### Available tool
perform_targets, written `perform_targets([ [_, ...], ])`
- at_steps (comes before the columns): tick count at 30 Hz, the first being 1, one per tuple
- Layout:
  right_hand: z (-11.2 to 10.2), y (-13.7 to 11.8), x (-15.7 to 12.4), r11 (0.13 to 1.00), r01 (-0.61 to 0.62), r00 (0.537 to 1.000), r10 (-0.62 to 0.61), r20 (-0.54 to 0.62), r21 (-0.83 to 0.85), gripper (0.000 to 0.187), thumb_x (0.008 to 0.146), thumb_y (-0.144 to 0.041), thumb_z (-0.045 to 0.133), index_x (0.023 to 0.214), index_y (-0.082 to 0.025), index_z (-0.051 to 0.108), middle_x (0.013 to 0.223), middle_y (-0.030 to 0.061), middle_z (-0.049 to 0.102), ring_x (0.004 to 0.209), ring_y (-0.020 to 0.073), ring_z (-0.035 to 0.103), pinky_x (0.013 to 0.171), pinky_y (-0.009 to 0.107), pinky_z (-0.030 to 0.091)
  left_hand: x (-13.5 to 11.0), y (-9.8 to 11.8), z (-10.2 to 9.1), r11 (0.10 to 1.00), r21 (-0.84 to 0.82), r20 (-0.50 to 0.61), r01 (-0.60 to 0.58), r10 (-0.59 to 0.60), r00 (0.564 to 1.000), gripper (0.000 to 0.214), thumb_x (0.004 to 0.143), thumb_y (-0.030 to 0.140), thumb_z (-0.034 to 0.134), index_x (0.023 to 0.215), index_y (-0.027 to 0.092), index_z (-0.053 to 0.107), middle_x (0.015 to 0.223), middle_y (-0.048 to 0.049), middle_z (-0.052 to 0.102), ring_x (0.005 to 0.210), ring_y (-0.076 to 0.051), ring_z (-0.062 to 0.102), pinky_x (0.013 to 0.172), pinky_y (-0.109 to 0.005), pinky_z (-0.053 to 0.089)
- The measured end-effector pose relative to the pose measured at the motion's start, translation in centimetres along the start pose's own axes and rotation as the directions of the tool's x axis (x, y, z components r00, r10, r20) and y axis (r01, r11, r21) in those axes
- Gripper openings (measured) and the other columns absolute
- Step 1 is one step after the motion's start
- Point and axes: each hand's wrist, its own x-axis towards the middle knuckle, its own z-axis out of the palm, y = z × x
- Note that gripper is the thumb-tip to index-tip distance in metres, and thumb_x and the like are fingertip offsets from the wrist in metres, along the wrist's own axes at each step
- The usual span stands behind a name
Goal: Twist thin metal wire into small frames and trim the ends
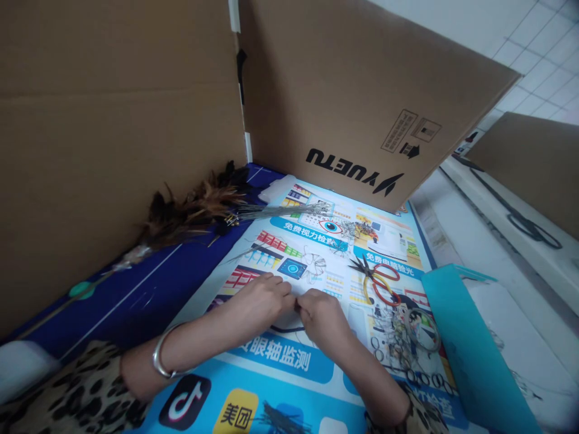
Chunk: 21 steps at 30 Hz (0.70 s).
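Observation:
My left hand and my right hand meet fingertip to fingertip over the printed poster sheet. Both are closed in a pinch. A tiny dark bit shows between the fingers, too small to name. Below them a thin dark curved line runs from one hand to the other; whether it is wire or print, I cannot make out. Scissors with red and yellow handles lie right of my hands, dark blades pointing left. Beyond my hands, thin wire loops rest on the poster.
Tall cardboard panels wall the left and back. Brown feathers lie along the left, beside a bundle of straight wires. Tangled rings and wire coils sit at right, by a teal box. Short dark wires lie in front.

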Motion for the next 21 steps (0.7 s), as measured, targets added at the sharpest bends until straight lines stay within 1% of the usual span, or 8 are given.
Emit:
perform_targets([
  [3, 0.0, 0.2, 0.0, 0.995, -0.014, 0.999, 0.017, -0.028, 0.095, 0.019, 0.081, -0.010, 0.046, 0.076, -0.019, 0.062, 0.078, 0.0023, 0.063, 0.076, 0.0133, 0.058, 0.068, 0.020, 0.039, -0.1, -0.1, 0.1, 0.994, -0.092, -0.006, 0.052, -0.053, 0.999, 0.014, 0.077, 0.006, 0.051, 0.079, 0.016, 0.060, 0.078, -0.0059, 0.061, 0.078, -0.022, 0.056, 0.069, -0.032, 0.040],
  [6, 0.1, 0.5, 0.0, 0.974, -0.020, 0.996, 0.038, -0.075, 0.225, 0.018, 0.080, -0.010, 0.049, 0.078, -0.020, 0.064, 0.079, 0.0003, 0.064, 0.079, 0.0126, 0.058, 0.071, 0.020, 0.040, -0.1, -0.6, 0.4, 0.974, -0.195, -0.031, 0.112, -0.121, 0.992, 0.017, 0.079, 0.007, 0.047, 0.080, 0.016, 0.061, 0.077, -0.0053, 0.061, 0.075, -0.019, 0.057, 0.067, -0.029, 0.041],
  [8, 0.2, 0.7, 0.1, 0.939, -0.034, 0.990, 0.079, -0.119, 0.343, 0.018, 0.078, -0.011, 0.051, 0.078, -0.022, 0.066, 0.079, -0.0009, 0.065, 0.078, 0.0125, 0.058, 0.072, 0.021, 0.041, 0.0, -0.9, 0.7, 0.943, -0.291, -0.052, 0.160, -0.183, 0.982, 0.019, 0.081, 0.011, 0.045, 0.079, 0.017, 0.063, 0.076, -0.0044, 0.061, 0.073, -0.017, 0.057, 0.066, -0.026, 0.041],
  [10, 0.5, 0.9, 0.1, 0.871, -0.072, 0.979, 0.154, -0.131, 0.486, 0.016, 0.077, -0.013, 0.053, 0.078, -0.022, 0.067, 0.076, -0.0014, 0.065, 0.074, 0.0128, 0.059, 0.070, 0.022, 0.042, 0.1, -1.2, 1.0, 0.885, -0.421, -0.074, 0.199, -0.252, 0.965, 0.021, 0.082, 0.014, 0.043, 0.079, 0.018, 0.064, 0.078, -0.0032, 0.062, 0.074, -0.016, 0.057, 0.068, -0.025, 0.041],
  [13, 1.0, 1.1, 0.2, 0.676, -0.148, 0.961, 0.271, -0.057, 0.722, 0.011, 0.075, -0.019, 0.057, 0.079, -0.020, 0.067, 0.065, -0.0016, 0.063, 0.061, 0.0127, 0.058, 0.059, 0.023, 0.044, 0.3, -1.6, 1.4, 0.734, -0.636, -0.062, 0.238, -0.356, 0.933, 0.018, 0.081, 0.017, 0.047, 0.078, 0.019, 0.065, 0.080, -0.0008, 0.064, 0.077, -0.015, 0.058, 0.070, -0.024, 0.041],
  [17, 1.3, 1.0, 0.5, 0.367, -0.197, 0.933, 0.356, 0.058, 0.909, 0.011, 0.068, -0.025, 0.065, 0.075, -0.017, 0.066, 0.059, -0.0015, 0.061, 0.052, 0.0119, 0.057, 0.053, 0.024, 0.047, 0.5, -1.6, 2.3, 0.425, -0.866, 0.053, 0.263, -0.445, 0.894, 0.011, 0.076, 0.022, 0.052, 0.073, 0.017, 0.061, 0.069, 0.0016, 0.061, 0.065, -0.013, 0.055, 0.059, -0.022, 0.040],
  [19, 1.2, 0.7, 0.6, 0.276, -0.212, 0.917, 0.388, 0.093, 0.938, 0.015, 0.064, -0.026, 0.070, 0.072, -0.015, 0.065, 0.057, -0.0014, 0.061, 0.050, 0.0117, 0.057, 0.053, 0.025, 0.048, 0.5, -1.5, 2.7, 0.284, -0.925, 0.103, 0.252, -0.450, 0.887, 0.011, 0.075, 0.024, 0.053, 0.074, 0.016, 0.060, 0.064, 0.0023, 0.058, 0.059, -0.011, 0.052, 0.055, -0.021, 0.038],
  [21, 1.1, 0.5, 0.7, 0.226, -0.210, 0.909, 0.404, 0.105, 0.951, 0.017, 0.061, -0.028, 0.072, 0.070, -0.015, 0.065, 0.056, -0.0012, 0.061, 0.049, 0.0118, 0.057, 0.053, 0.025, 0.049, 0.6, -1.3, 3.0, 0.195, -0.952, 0.127, 0.237, -0.450, 0.884, 0.011, 0.074, 0.024, 0.054, 0.075, 0.015, 0.060, 0.061, 0.0026, 0.056, 0.057, -0.011, 0.050, 0.054, -0.021, 0.038],
])
